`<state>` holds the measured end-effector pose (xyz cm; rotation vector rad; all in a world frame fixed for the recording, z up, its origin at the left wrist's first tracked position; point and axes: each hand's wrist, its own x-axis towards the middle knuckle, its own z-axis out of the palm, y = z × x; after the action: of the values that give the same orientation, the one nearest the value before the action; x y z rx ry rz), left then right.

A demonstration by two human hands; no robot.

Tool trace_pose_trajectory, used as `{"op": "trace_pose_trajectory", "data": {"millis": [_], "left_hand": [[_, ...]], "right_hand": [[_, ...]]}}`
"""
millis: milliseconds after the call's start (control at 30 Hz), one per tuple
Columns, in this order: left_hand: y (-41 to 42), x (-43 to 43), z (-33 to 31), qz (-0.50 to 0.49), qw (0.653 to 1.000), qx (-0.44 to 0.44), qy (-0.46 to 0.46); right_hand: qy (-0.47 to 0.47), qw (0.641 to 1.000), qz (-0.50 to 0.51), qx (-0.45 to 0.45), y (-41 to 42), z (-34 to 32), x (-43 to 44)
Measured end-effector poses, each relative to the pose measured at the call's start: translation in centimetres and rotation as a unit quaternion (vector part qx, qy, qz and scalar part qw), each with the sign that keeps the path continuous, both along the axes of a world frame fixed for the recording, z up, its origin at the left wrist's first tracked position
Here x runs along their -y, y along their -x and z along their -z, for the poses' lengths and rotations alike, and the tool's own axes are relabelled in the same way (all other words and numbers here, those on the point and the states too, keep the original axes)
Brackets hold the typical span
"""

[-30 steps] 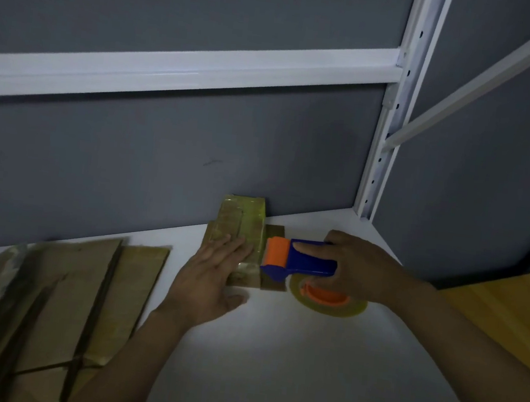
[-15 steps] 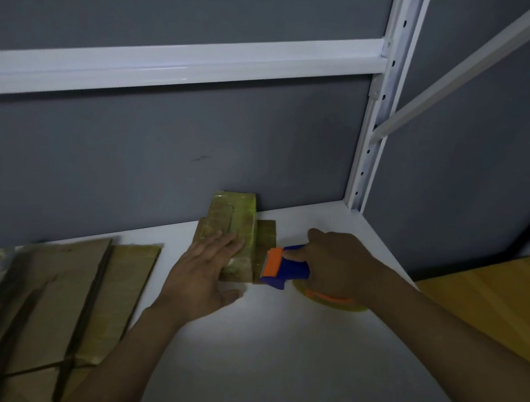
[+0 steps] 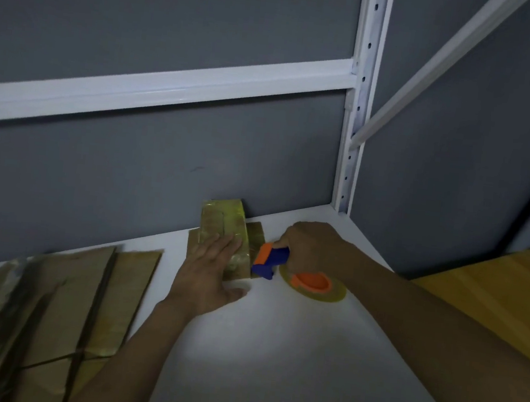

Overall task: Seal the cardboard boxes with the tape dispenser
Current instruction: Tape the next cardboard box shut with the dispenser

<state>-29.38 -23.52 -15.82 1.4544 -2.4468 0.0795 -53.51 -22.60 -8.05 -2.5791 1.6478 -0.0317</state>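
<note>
A small flat cardboard box point(image 3: 221, 225), shiny with tape, lies on the white shelf point(image 3: 274, 349) against the grey back wall. My left hand point(image 3: 210, 270) rests flat on its near half, fingers straight. My right hand point(image 3: 312, 250) grips the blue and orange tape dispenser point(image 3: 270, 260), whose orange front edge meets the box's right side. The dispenser's tape roll point(image 3: 313, 284), with an orange core, lies against the shelf below my right hand.
Several larger flattened cardboard boxes point(image 3: 49, 309) lie at the left of the shelf. A white upright post point(image 3: 359, 112) and crossbar point(image 3: 171, 86) frame the back. A yellow wooden surface point(image 3: 492, 296) sits at the right beyond the shelf edge.
My right hand has tilted the dispenser, lifting its handle so the roll shows more below. The camera view has shifted up and right. My left hand stays on the box.
</note>
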Motion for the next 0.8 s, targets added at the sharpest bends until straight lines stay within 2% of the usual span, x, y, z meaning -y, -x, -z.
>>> {"op": "trace_pose_trajectory", "data": {"millis": [133,233,267,333,400,467,533,600,667,800], "left_hand": [[-0.2,-0.6,0.2,-0.002,1.0,-0.001,-0.007],[-0.1,-1.0,0.1,0.005,0.999,-0.03,0.008],[0.1,-1.0,-0.3,0.004,0.999,-0.036,0.003],[0.4,-0.8,-1.5,-0.008,0.999,-0.03,-0.008],[0.6,-0.5,-2.0,0.005,0.997,-0.054,0.062],[0.6,0.2,-2.6,-0.013,0.994,-0.09,0.058],[0.7,1.0,-3.1,-0.031,0.994,-0.094,0.051],[1.2,1.3,-3.4,-0.041,0.996,-0.059,0.046],[1.2,1.7,-2.9,-0.052,0.998,-0.026,-0.021],[0.5,2.5,-1.4,-0.056,0.984,-0.075,-0.151]], "right_hand": [[-0.029,0.996,0.074,0.051,1.2,0.1,0.3],[-0.043,0.991,0.069,0.104,2.8,0.3,0.1],[-0.06,0.984,0.075,0.149,3.2,0.1,-0.3],[-0.124,0.942,0.113,0.29,4.1,-0.4,-1.2],[-0.199,0.871,0.151,0.424,5.1,-0.1,-2.0],[-0.246,0.817,0.184,0.487,6.2,0.8,-2.6],[-0.258,0.793,0.212,0.509,7.1,1.9,-2.9],[-0.26,0.788,0.227,0.51,7.7,2.7,-2.8],[-0.263,0.787,0.233,0.508,7.9,3.2,-2.6],[-0.279,0.779,0.223,0.516,7.9,4.2,-2.5]]}}
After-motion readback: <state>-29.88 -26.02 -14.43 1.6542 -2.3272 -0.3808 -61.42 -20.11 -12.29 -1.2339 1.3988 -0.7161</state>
